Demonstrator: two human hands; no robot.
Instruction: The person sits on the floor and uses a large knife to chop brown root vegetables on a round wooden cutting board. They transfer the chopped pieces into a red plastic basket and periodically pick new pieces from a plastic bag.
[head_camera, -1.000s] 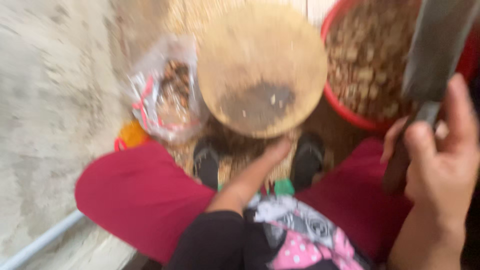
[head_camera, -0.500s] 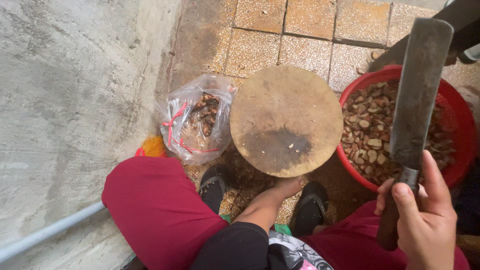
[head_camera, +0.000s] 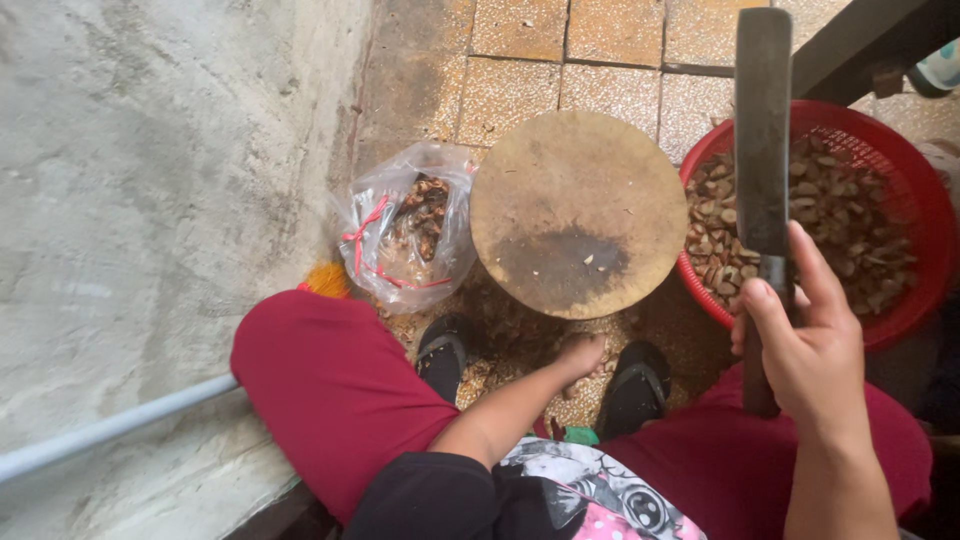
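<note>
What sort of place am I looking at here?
Probably an outdoor yard or walkway beside a house: paved floor, concrete wall, and a low chopping block set on the ground.

An outdoor yard or pavement workplace beside a building is shown: a ground of worn square paving tiles (head_camera: 610, 40) is seen, bordered by a rough grey concrete wall (head_camera: 150, 200), with a thin grey pipe (head_camera: 110, 428) run along its base.
</note>
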